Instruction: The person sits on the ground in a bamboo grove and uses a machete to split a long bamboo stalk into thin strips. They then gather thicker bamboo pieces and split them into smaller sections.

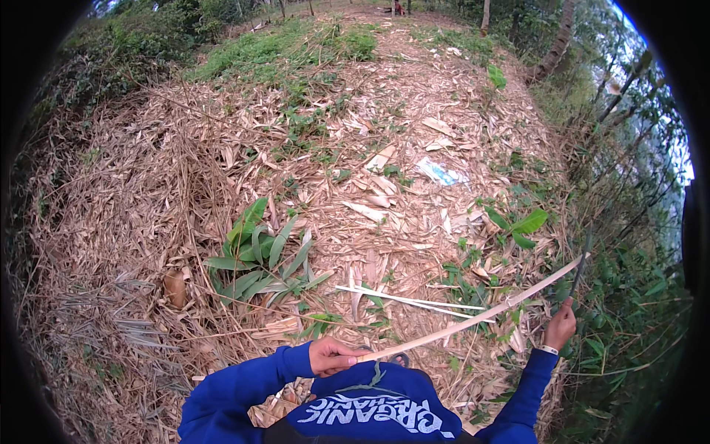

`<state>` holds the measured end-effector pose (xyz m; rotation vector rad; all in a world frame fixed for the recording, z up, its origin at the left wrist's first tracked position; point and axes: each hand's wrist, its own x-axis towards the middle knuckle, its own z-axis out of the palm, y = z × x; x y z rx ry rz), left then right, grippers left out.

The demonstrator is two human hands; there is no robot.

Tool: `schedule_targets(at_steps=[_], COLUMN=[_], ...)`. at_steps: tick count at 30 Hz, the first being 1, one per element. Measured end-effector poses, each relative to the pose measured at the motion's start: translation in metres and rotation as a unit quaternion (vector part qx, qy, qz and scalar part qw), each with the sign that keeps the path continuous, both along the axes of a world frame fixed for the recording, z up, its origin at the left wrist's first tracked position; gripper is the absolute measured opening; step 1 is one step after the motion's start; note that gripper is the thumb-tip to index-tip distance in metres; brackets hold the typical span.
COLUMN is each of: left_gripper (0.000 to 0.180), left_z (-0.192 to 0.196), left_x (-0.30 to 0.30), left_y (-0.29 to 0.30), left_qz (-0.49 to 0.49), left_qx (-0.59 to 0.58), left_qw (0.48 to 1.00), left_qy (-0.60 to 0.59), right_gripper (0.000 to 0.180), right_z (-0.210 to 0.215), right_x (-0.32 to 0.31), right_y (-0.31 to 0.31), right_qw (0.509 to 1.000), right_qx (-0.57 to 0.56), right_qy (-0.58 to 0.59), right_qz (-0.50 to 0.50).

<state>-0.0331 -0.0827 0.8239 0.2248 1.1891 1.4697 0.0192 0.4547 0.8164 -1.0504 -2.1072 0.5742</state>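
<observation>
Dry leaf litter [185, 251] is covering the ground beyond your hands, with green undergrowth [629, 325] crowding just to the right of your right hand. Your left hand [333, 357] is gripping the near end of a long pale strip [473, 317], which is rising in a gentle curve toward your right, passing above your right hand. Your right hand [560, 325] is closing around the lower end of a dark blade-like tool [581, 265], which is pointing away from you; its upper part is meeting or overlapping the strip's far end, and you cannot tell which from here. Thin white slats [414, 300] are lying on the litter ahead of and between your hands. A broad-leaved plant [255, 255] is standing ahead and left of your left hand, and a blue-and-white wrapper [441, 172] is lying well beyond both hands.
</observation>
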Motion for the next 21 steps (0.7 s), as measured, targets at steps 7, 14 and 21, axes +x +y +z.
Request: schedule_targets(at_steps=[7,14,21], left_gripper=[0.038,0.039,0.039], left_z=[0.004,0.009,0.006], left_x=[0.004,0.009,0.018], left_y=[0.014,0.046,0.031], left_qz=[0.138,0.111,0.117], left_qx=[-0.097,-0.031,0.0], left_qw=[0.983,0.981,0.965], left_qy=[0.073,0.155,0.236], right_gripper=[0.065,0.067,0.07], right_z=[0.002,0.001,0.005], right_x=[0.007,-0.017,-0.035], right_y=[-0.06,-0.202,-0.206], right_qw=[0.954,0.921,0.906], right_qx=[-0.19,-0.004,0.114], right_qy=[0.201,-0.001,-0.024], right_qz=[0.116,0.39,0.407])
